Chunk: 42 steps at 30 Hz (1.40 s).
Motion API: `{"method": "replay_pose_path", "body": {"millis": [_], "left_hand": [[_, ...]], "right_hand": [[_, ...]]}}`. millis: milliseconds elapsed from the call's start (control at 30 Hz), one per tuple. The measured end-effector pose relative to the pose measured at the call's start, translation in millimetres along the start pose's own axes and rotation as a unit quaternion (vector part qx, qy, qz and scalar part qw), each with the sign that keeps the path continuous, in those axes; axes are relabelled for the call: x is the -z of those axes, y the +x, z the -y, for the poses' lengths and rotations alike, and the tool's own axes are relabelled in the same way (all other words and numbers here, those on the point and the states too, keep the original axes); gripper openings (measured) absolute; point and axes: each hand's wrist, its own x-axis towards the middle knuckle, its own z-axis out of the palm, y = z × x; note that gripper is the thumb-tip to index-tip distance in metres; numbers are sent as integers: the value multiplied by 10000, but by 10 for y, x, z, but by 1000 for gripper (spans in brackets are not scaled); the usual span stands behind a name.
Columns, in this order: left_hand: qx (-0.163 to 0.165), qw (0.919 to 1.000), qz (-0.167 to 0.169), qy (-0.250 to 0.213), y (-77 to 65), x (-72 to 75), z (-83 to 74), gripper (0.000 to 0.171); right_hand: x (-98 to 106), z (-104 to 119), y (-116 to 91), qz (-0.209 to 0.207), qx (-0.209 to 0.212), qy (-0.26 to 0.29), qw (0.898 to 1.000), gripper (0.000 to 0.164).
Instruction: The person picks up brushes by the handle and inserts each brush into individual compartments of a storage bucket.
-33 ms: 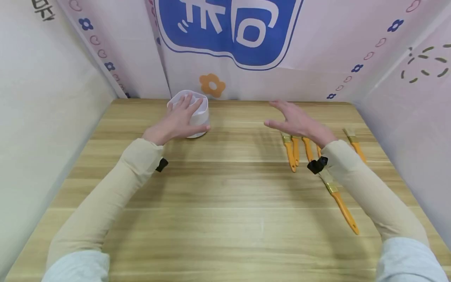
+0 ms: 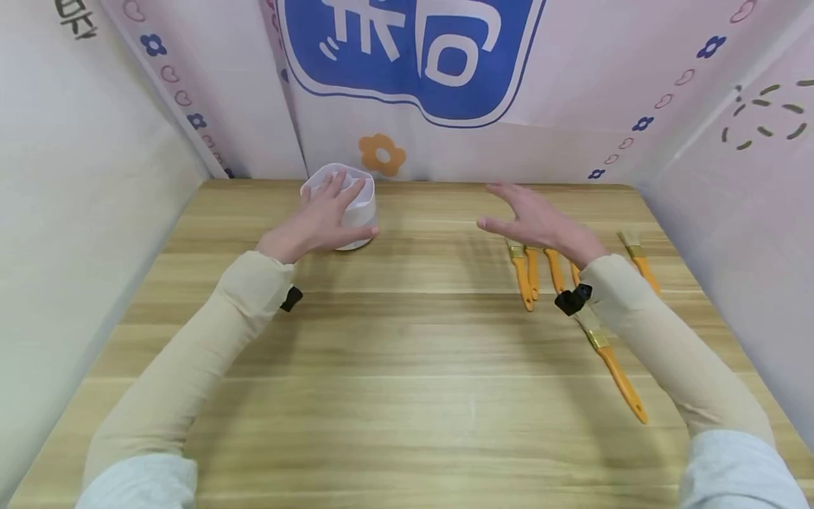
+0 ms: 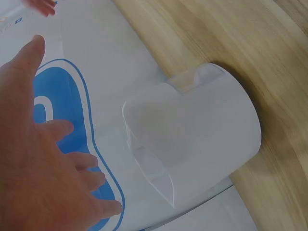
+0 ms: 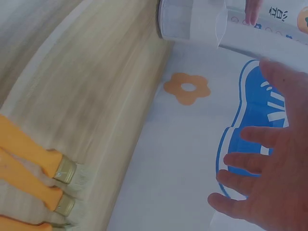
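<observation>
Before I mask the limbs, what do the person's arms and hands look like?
Left hand and right hand are gloveless. Plain cream sleeves end in cuffs at the wrists; pale grey sleeves show further up. A small, blocky black device sits at each wrist. I see no cables or printed markings.

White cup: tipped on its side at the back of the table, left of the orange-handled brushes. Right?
Not tipped: the head view shows the white cup standing upright. It is at the back of the table, left of the orange-handled brushes.
</observation>
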Motion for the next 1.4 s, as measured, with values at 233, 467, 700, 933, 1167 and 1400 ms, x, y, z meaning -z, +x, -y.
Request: {"method": "replay_pose_path", "body": {"millis": [233, 467, 700, 933, 1167, 1400], "left_hand": [[108, 9963, -675, -524, -5, -43, 69, 75], [1536, 9551, -1871, -1707, 4, -61, 249, 57], [2675, 9051, -2197, -2470, 41, -165, 511, 55], [2649, 9010, -2007, -2789, 114, -236, 564, 61], [2447, 9171, -1988, -2441, 142, -298, 602, 44], [2636, 9180, -1746, -2393, 165, -280, 641, 36]], "right_hand": [[-70, -139, -114, -19, -136, 272, 9995, 77], [-111, -349, -398, -224, -813, 639, 9944, 57], [-151, -592, -799, 210, -1622, 313, 9860, 37], [-294, -812, -1211, 419, -1784, 196, 9829, 36], [-439, -875, -1346, 418, -1811, 272, 9822, 32], [-515, -885, -1337, 394, -1867, 336, 9811, 31]]}}
